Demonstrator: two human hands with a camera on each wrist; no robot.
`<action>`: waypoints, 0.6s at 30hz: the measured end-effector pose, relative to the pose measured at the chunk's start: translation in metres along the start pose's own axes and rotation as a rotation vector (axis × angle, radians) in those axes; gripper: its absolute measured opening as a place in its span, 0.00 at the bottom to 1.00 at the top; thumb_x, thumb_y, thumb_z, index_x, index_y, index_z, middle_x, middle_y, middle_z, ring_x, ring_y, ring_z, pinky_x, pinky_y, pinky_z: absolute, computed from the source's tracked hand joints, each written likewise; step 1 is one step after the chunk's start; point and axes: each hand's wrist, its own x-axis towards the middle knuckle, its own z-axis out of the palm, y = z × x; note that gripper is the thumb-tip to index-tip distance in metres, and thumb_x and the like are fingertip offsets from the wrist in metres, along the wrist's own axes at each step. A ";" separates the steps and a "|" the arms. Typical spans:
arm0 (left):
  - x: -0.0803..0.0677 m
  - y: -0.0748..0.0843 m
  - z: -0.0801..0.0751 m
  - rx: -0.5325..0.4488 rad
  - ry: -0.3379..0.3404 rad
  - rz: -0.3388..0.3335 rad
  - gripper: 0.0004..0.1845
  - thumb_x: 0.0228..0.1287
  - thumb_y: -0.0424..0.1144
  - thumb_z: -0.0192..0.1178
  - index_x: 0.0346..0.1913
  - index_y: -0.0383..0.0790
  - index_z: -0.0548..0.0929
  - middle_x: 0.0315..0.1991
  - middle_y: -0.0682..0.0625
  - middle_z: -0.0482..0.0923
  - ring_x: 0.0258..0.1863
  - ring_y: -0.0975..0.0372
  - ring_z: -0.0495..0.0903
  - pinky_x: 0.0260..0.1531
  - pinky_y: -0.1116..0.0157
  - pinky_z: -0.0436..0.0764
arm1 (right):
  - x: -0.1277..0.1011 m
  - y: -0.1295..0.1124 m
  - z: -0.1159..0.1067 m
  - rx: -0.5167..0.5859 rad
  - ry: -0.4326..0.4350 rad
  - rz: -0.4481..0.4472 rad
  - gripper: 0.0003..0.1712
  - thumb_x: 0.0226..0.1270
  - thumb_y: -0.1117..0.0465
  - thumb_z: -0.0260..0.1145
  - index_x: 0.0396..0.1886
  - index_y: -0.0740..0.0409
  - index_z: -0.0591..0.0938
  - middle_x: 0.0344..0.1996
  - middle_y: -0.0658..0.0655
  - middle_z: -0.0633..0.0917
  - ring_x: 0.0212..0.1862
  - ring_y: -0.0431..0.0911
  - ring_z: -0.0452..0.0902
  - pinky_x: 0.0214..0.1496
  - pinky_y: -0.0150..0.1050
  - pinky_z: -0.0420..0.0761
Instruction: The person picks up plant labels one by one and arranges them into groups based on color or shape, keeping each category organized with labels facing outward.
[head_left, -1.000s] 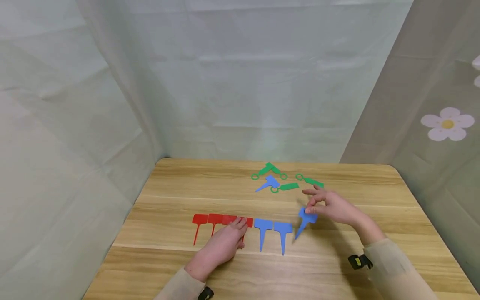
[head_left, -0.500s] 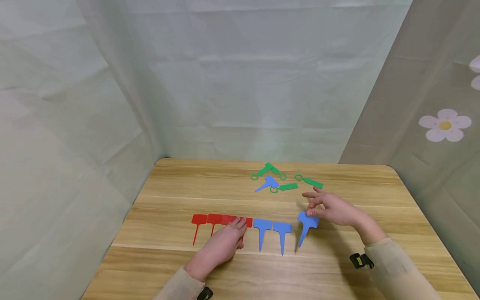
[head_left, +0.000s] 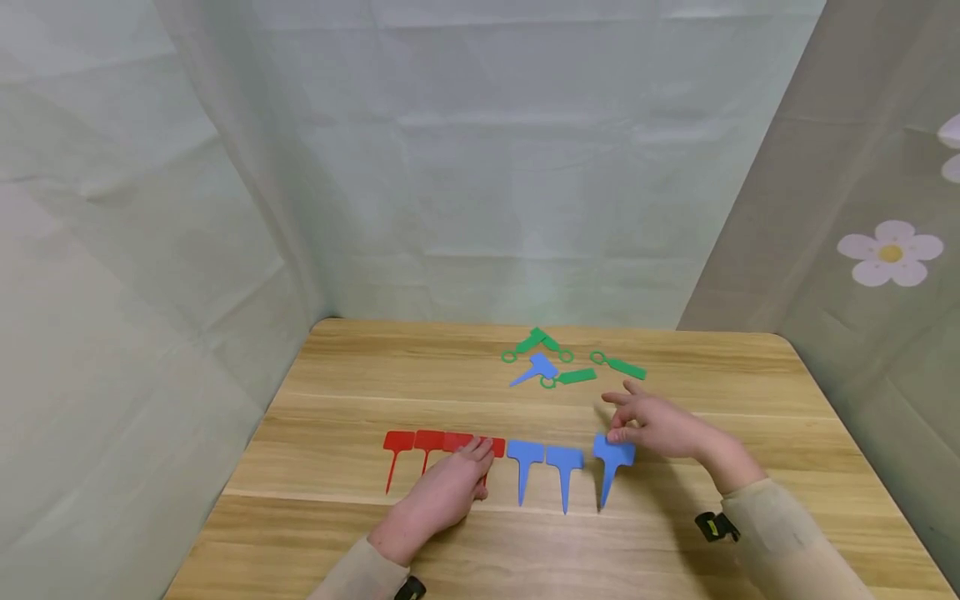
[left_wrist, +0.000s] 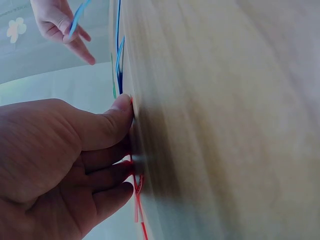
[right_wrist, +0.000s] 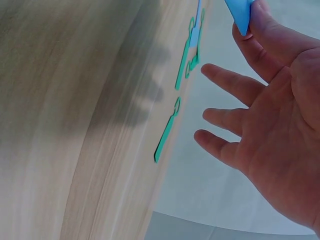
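Note:
My right hand (head_left: pixel 660 423) pinches a blue T-shaped plant label (head_left: pixel 615 454) by its wide head between thumb and index finger, stem pointing down, slightly above the table. In the right wrist view a corner of that label (right_wrist: pixel 241 14) shows at the fingertips, with the other fingers spread. My left hand (head_left: pixel 446 487) rests its fingertips on the right end of a row of red plant labels (head_left: pixel 399 440), hiding parts of them. Two blue labels, a left one (head_left: pixel 525 452) and a right one (head_left: pixel 565 458), lie side by side between the hands, stems toward me.
Farther back lie another blue label (head_left: pixel 542 365) and several green ring-ended tags (head_left: pixel 624 368), some overlapping. The wooden table (head_left: pixel 337 375) ends at a pale cloth backdrop (head_left: pixel 487 208) behind and at the sides.
The blue label in my right hand has moved a little toward me, and its stem has swung more upright. My left hand stays in place on the red labels.

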 end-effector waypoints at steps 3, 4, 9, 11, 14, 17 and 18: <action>0.000 0.000 0.000 -0.004 0.000 0.001 0.31 0.71 0.38 0.72 0.73 0.32 0.79 0.76 0.40 0.73 0.77 0.46 0.69 0.70 0.52 0.76 | 0.001 0.001 0.003 -0.030 -0.001 -0.002 0.11 0.75 0.49 0.72 0.30 0.42 0.87 0.75 0.74 0.72 0.80 0.82 0.41 0.74 0.82 0.51; 0.000 0.000 0.000 -0.003 0.000 0.001 0.31 0.71 0.38 0.72 0.73 0.31 0.79 0.76 0.40 0.73 0.77 0.46 0.69 0.70 0.52 0.76 | 0.002 0.001 0.004 -0.042 0.000 -0.002 0.10 0.74 0.49 0.73 0.30 0.41 0.87 0.74 0.74 0.72 0.80 0.82 0.42 0.74 0.82 0.51; 0.000 -0.001 -0.001 0.000 0.001 0.003 0.31 0.71 0.38 0.72 0.73 0.31 0.79 0.76 0.40 0.73 0.77 0.46 0.69 0.71 0.52 0.75 | 0.005 -0.001 0.008 -0.125 -0.004 -0.007 0.10 0.73 0.49 0.74 0.29 0.40 0.88 0.73 0.73 0.74 0.79 0.83 0.45 0.72 0.83 0.52; 0.000 -0.001 -0.001 0.004 0.001 0.005 0.31 0.71 0.38 0.72 0.73 0.31 0.79 0.76 0.40 0.73 0.77 0.46 0.69 0.71 0.52 0.75 | 0.006 -0.003 0.010 -0.162 -0.007 -0.010 0.10 0.72 0.50 0.74 0.29 0.40 0.88 0.73 0.74 0.75 0.78 0.83 0.46 0.71 0.84 0.52; 0.000 0.000 -0.001 0.006 -0.004 -0.001 0.31 0.71 0.39 0.72 0.73 0.32 0.79 0.76 0.40 0.73 0.77 0.46 0.69 0.71 0.52 0.75 | 0.007 -0.004 0.012 -0.205 -0.012 -0.006 0.09 0.72 0.50 0.75 0.29 0.39 0.88 0.73 0.73 0.74 0.79 0.83 0.46 0.71 0.84 0.53; 0.000 0.000 -0.001 0.004 -0.008 -0.008 0.31 0.71 0.39 0.73 0.73 0.32 0.79 0.76 0.40 0.73 0.78 0.47 0.69 0.71 0.52 0.75 | 0.009 -0.004 0.015 -0.247 -0.004 -0.010 0.08 0.71 0.50 0.75 0.30 0.39 0.89 0.73 0.73 0.74 0.78 0.82 0.47 0.70 0.85 0.54; 0.000 0.000 -0.001 0.003 -0.009 -0.011 0.31 0.71 0.40 0.73 0.73 0.32 0.79 0.76 0.40 0.73 0.78 0.46 0.69 0.71 0.52 0.75 | 0.009 -0.003 0.017 -0.255 -0.003 -0.005 0.08 0.71 0.51 0.75 0.30 0.39 0.89 0.73 0.73 0.74 0.79 0.82 0.47 0.70 0.84 0.54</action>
